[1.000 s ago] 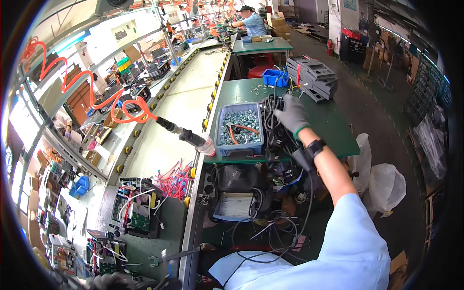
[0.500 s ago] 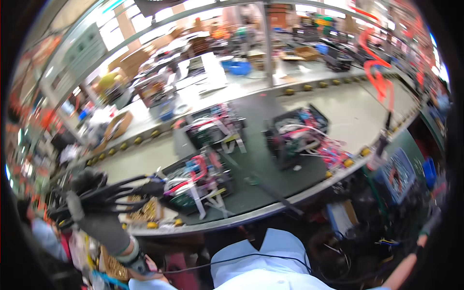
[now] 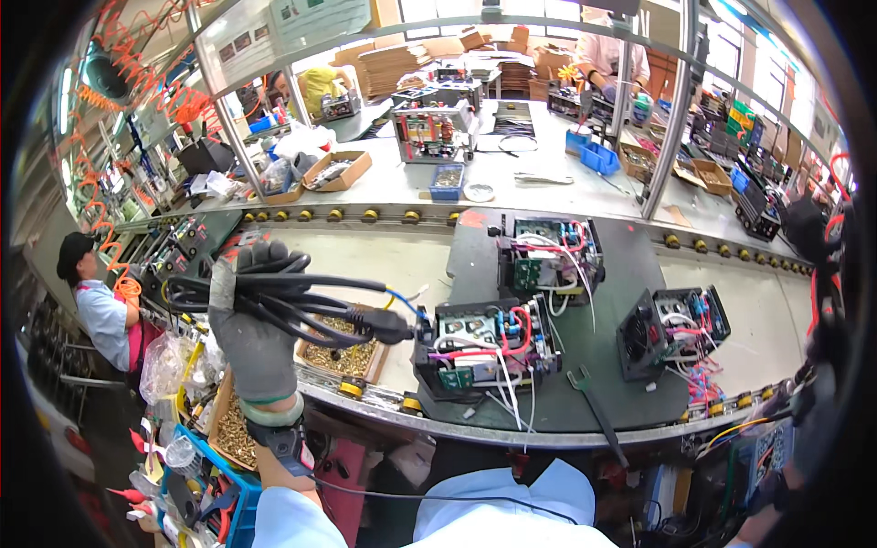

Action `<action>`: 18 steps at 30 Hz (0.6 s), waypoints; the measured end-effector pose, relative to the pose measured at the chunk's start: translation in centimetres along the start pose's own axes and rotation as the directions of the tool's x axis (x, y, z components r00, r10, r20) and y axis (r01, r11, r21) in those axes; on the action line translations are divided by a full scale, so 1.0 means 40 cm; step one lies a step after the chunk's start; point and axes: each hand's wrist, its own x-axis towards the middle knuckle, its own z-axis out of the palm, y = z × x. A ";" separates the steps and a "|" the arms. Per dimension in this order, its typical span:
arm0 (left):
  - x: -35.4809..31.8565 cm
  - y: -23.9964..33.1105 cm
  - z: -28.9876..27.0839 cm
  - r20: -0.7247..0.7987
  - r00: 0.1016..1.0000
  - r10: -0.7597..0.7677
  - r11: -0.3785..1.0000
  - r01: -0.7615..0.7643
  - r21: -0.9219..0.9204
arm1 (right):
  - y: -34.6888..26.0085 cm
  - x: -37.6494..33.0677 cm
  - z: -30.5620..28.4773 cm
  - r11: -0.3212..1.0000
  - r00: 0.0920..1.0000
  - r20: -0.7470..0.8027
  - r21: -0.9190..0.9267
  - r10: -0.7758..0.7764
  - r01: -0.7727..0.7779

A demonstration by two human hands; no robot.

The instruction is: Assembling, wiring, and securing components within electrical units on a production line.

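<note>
My left hand [image 3: 254,338], in a grey glove, is closed around a looped black power cord [image 3: 274,288]. The cord's black plug [image 3: 385,325] and its end with blue and yellow wires point right, by the nearest open-topped black electronic unit [image 3: 484,352]. This unit shows circuit boards and red and white wires. A second unit [image 3: 548,256] stands behind it, and a third [image 3: 671,333] to the right, with loose coloured wires at its near side. My right forearm [image 3: 758,525] shows at the lower right; its hand is lost in the dark rim.
A dark fork-ended tool [image 3: 598,416] lies across the green board's [image 3: 571,393] near edge. Boxes of brass screws [image 3: 340,352] stand near my left arm. Yellow rollers [image 3: 370,216] line the conveyor. A co-worker [image 3: 105,301] is at far left. Orange coiled hoses [image 3: 119,233] hang there.
The view has turned left, so the units appear farther right. My left hand has risen in the picture and moved right, still holding the cord. My right hand has dropped into the dark rim.
</note>
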 end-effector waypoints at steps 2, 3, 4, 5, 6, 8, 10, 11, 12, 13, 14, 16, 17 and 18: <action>0.050 -0.011 -0.034 0.053 0.996 0.074 0.997 -0.072 -0.029 | 0.100 0.048 0.136 0.986 0.994 0.084 0.145 0.065 -0.077; 0.088 -0.040 -0.054 0.062 0.995 0.084 0.995 -0.080 -0.058 | 0.130 0.071 0.199 0.962 0.981 0.146 0.222 0.126 -0.157; 0.129 -0.070 -0.052 0.044 0.996 0.078 0.992 -0.074 -0.100 | 0.152 0.100 0.245 0.986 0.977 0.209 0.147 0.047 -0.079; 0.159 -0.089 -0.050 0.022 0.997 0.080 0.990 -0.077 -0.121 | 0.179 0.136 0.291 0.996 0.958 0.285 0.094 -0.024 -0.003; 0.175 -0.089 -0.061 0.020 0.996 0.087 0.989 -0.084 -0.120 | 0.151 0.180 0.352 0.998 0.918 0.396 0.063 -0.038 0.014; 0.211 -0.126 -0.119 -0.070 0.997 0.029 0.993 -0.037 -0.113 | 0.118 0.240 0.472 0.996 0.823 0.561 0.040 -0.090 0.081; 0.226 -0.179 -0.188 -0.116 0.987 -0.115 0.981 0.094 -0.170 | 0.135 0.274 0.546 0.959 0.756 0.601 0.067 -0.258 0.274; 0.214 -0.207 -0.223 -0.118 0.977 -0.177 0.969 0.152 -0.193 | 0.137 0.299 0.581 0.962 0.756 0.606 0.063 -0.248 0.266; 0.202 -0.222 -0.251 -0.175 0.965 -0.197 0.970 0.165 -0.179 | 0.137 0.325 0.620 0.966 0.679 0.710 0.008 -0.188 0.260; 0.190 -0.235 -0.278 -0.232 0.947 -0.221 0.968 0.184 -0.170 | 0.132 0.345 0.656 0.964 0.590 0.799 -0.052 -0.115 0.259; 0.175 -0.239 -0.303 -0.264 0.939 -0.219 0.971 0.183 -0.154 | 0.133 0.357 0.690 0.968 0.584 0.805 -0.055 -0.102 0.246; 0.142 -0.219 -0.329 -0.318 0.922 -0.222 0.971 0.178 -0.163 | 0.148 0.354 0.781 0.991 0.408 0.911 0.001 -0.056 0.134; 0.131 -0.214 -0.341 -0.350 0.910 -0.221 0.969 0.166 -0.180 | 0.179 0.331 0.843 0.954 0.413 0.888 0.084 -0.203 0.287; 0.126 -0.221 -0.357 -0.336 0.913 -0.230 0.965 0.168 -0.203 | 0.207 0.307 0.894 0.932 0.378 0.910 0.021 -0.168 0.361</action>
